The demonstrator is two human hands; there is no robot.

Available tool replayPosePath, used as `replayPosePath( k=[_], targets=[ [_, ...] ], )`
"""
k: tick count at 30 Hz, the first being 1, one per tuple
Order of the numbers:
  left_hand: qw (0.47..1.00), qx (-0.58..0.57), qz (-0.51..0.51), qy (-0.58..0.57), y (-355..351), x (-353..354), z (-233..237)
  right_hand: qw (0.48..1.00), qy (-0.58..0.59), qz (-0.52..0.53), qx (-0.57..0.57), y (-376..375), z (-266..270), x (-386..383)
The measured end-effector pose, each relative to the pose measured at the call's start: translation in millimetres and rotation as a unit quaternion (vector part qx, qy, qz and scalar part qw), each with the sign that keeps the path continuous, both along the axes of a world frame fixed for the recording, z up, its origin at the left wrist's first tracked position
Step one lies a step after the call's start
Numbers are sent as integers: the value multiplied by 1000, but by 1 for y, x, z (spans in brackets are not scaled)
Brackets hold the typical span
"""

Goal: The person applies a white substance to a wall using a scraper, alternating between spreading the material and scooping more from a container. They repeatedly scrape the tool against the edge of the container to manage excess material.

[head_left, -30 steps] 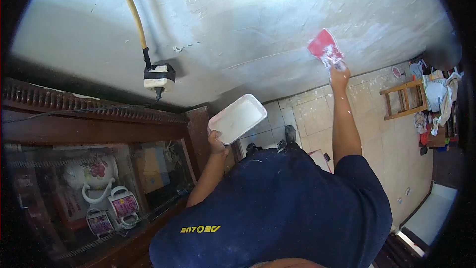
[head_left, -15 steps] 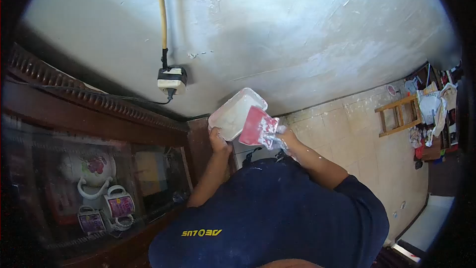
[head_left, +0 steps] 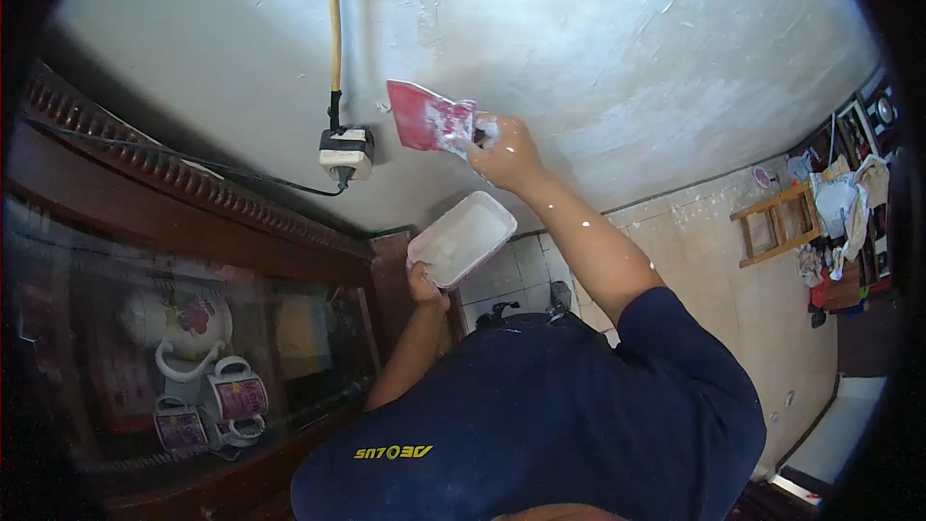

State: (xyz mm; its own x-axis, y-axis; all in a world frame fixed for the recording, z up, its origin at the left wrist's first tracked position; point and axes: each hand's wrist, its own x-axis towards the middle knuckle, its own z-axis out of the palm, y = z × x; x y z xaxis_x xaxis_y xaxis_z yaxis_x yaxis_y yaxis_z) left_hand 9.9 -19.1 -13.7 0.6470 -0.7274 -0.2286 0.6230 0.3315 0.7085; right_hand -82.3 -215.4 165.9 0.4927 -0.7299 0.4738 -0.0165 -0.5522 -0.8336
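My left hand (head_left: 426, 287) grips the near-left end of a shallow white tray (head_left: 463, 239), tilted so its pale, coated inside shows. Held out against the wall area, my right hand (head_left: 505, 152) is closed on a red putty knife (head_left: 420, 116) with a wide blade. White putty smears the blade near the grip and my fingers. The blade's free edge points left, close by the plastered wall (head_left: 579, 48) and to the right of the cable. White specks dot my right forearm.
A socket box (head_left: 345, 152) with a black plug hangs from a yellow cable (head_left: 335, 29) on the wall. At left stands a dark wooden glass cabinet (head_left: 318, 275) holding mugs (head_left: 236, 396). A small wooden stool (head_left: 776, 224) and cluttered shelves are at right on the tiled floor (head_left: 675, 260).
My right hand has lifted the putty knife from over the tray, up and leftward to the wall. The tray stays in my left hand, slightly lower, its inside now uncovered.
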Motion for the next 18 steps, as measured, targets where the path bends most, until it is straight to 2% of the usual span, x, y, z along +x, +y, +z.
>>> replayPosePath(
  k=[1,2,4,6,7,8,9,10,12,13,15,17,18],
  targets=[
    [1000,5,-14,3,1,0,-4,992,8,-27,-122,-3,4,6],
    [1000,10,-27,7,1,1,-8,992,6,-29,-124,-10,7,4],
    [1000,-7,-29,10,2,-1,-6,997,15,-79,-5,-28,9,-11],
    [999,29,-10,-11,2,-4,-1,989,3,-149,15,-54,11,-54],
    [1000,28,-7,-10,4,-1,-10,985,4,-169,39,-75,-4,-85],
    [1000,16,-16,-18,4,5,-25,975,-47,-216,22,-99,-20,-114],
    [999,5,-25,-26,4,8,-34,970,28,-241,8,-115,-20,-150],
    [999,3,-22,-24,4,8,-34,970,-18,-242,1,-123,-23,-178],
    [999,-3,-24,-37,1,7,-31,944,-51,-324,27,-114,-12,-204],
    [999,-5,-22,-35,-2,5,-28,945,-50,-322,24,-105,-11,-203],
    [1000,29,6,-4,-7,0,-20,939,-61,-302,154,-87,-11,-195],
    [999,37,14,-7,-14,-6,-8,972,-34,-233,-13,-104,-94,-171],
    [999,48,22,-9,-16,-9,-3,961,-44,-226,156,-57,-48,-126]
  ],
)
